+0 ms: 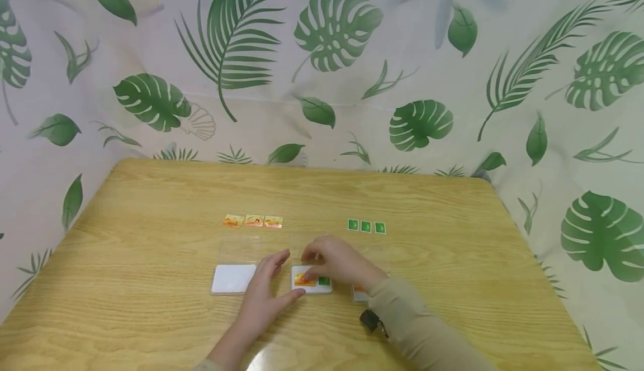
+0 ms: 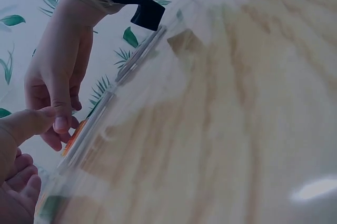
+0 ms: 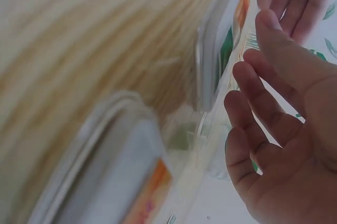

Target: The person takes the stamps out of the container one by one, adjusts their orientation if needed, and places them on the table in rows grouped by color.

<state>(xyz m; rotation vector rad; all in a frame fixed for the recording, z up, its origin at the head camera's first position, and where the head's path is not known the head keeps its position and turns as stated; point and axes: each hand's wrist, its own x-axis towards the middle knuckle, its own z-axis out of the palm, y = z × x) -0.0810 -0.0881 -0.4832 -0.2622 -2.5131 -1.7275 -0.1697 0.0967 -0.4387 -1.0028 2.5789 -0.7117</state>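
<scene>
A white flat case point(image 1: 311, 289) lies in the middle, with an orange picture sticker point(image 1: 300, 281) on its left part and a green sticker point(image 1: 324, 281) on its right. My right hand point(image 1: 338, 260) is over this case, its thumb point(image 2: 61, 124) down at the orange sticker and its other fingers loosely bent. My left hand point(image 1: 265, 291) is at the case's left side, fingers extended, thumb tip by the lower left corner. A blank white case point(image 1: 232, 279) lies left, partly behind that hand. Another case point(image 1: 360, 296) with orange on it is mostly hidden by the right arm.
Three orange picture stickers point(image 1: 254, 220) lie in a row at the back left. Three green stickers point(image 1: 366, 227) form a row at the back right. A clear flap point(image 1: 240, 248) lies behind the left case. A patterned cloth point(image 1: 312, 131) hangs behind the wooden table point(image 1: 166, 237).
</scene>
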